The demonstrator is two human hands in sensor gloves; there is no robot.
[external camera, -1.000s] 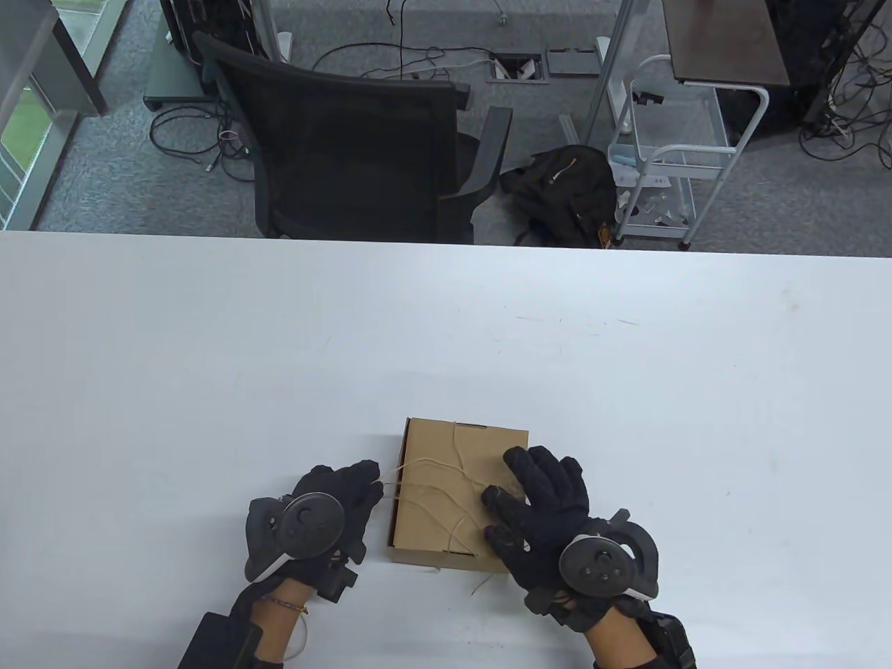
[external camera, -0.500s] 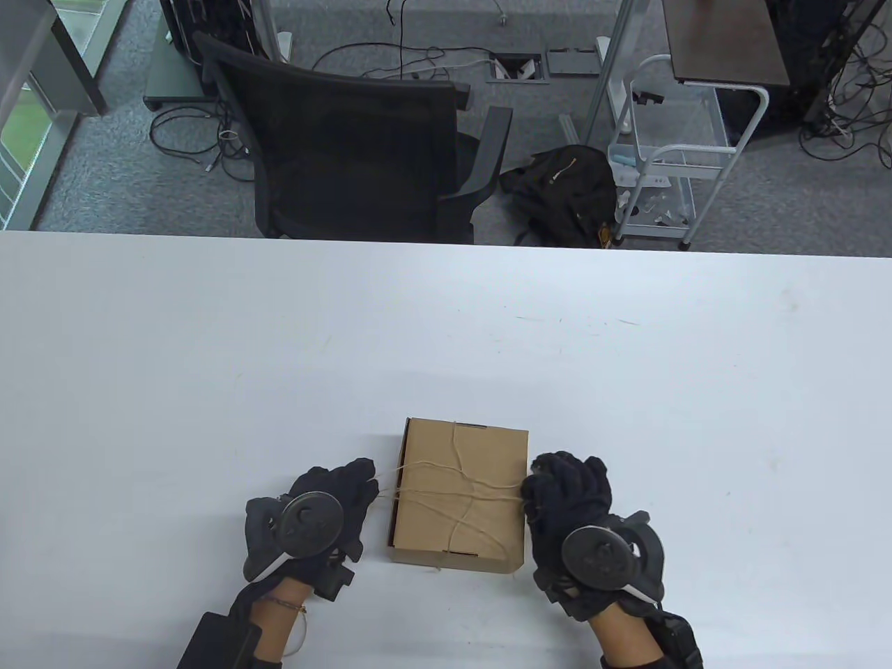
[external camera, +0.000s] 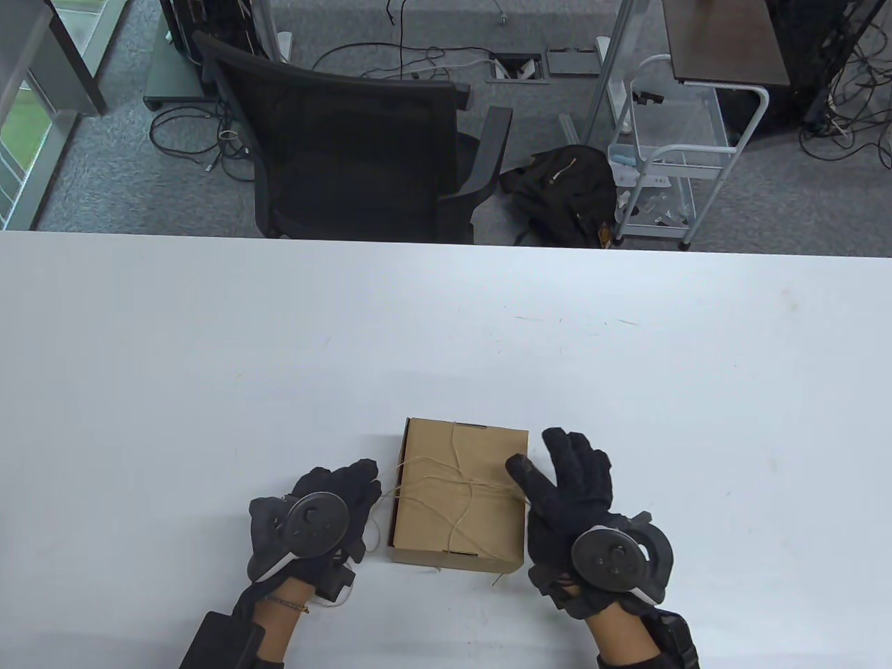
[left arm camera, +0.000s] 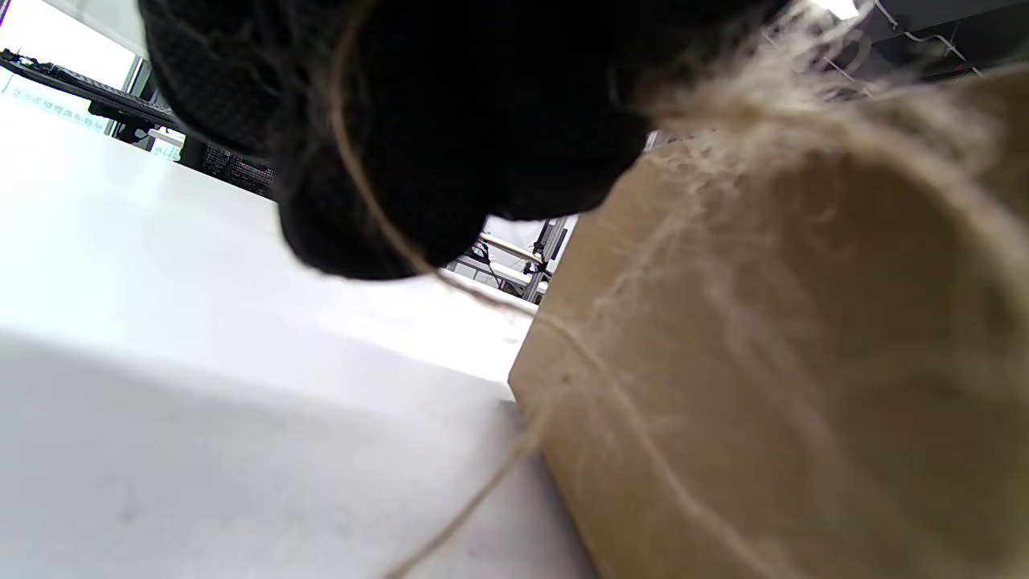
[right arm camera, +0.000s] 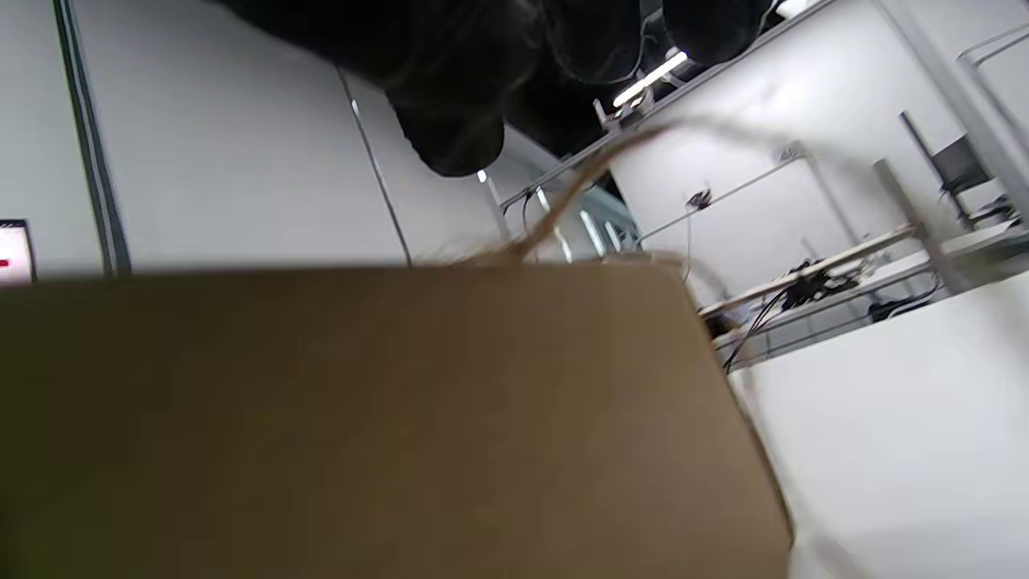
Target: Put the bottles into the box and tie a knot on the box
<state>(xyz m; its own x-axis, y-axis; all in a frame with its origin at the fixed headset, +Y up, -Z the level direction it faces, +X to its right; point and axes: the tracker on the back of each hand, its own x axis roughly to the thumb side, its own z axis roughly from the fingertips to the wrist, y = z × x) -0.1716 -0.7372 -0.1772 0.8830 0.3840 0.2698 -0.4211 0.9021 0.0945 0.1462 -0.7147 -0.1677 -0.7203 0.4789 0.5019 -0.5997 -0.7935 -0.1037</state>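
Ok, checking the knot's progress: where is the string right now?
In the table view the string crosses the top of the cardboard box near the table's front edge, between the left hand and the right hand.

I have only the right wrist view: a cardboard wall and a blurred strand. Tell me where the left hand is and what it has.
Observer: The left hand sits beside the box's left side, fingers curled, with the twine running from the box edge into its fingertips.
Operator: Report the lid.
Observer: It is closed. Twine crosses on top, one strand lengthwise and others across, meeting near the middle.
Operator: Describe my right hand from above.
Observer: The right hand is spread open at the box's right edge, thumb over the lid. A strand reaches the thumb.
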